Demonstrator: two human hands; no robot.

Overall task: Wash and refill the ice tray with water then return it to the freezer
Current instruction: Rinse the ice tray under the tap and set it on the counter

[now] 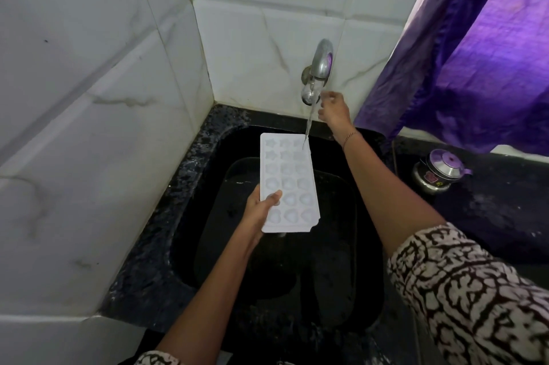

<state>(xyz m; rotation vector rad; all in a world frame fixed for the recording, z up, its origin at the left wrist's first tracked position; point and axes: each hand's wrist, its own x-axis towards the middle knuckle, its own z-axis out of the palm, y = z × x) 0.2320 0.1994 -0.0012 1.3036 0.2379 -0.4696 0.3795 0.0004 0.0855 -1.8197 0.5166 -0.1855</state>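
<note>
Already the head view shows the left hand [258,210] pinching the white ice tray [287,183] at one near corner over the black sink [208,156], the tap [319,67] stream striking its far edge. As cells fill, that lopsided grip could tip and spill it; the right hand [334,110], fingers [326,96] loosely spread and empty, sits by the tap.

Dim, soft light; a purple curtain [475,52] at far right glows, tinting the chrome wall tap [320,64]. The black sink basin [368,246] is murky. Wide-angle bending warps the edges.

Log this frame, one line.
left hand: holds ice tray | right hand: at tap | water: running onto tray | over sink
</note>
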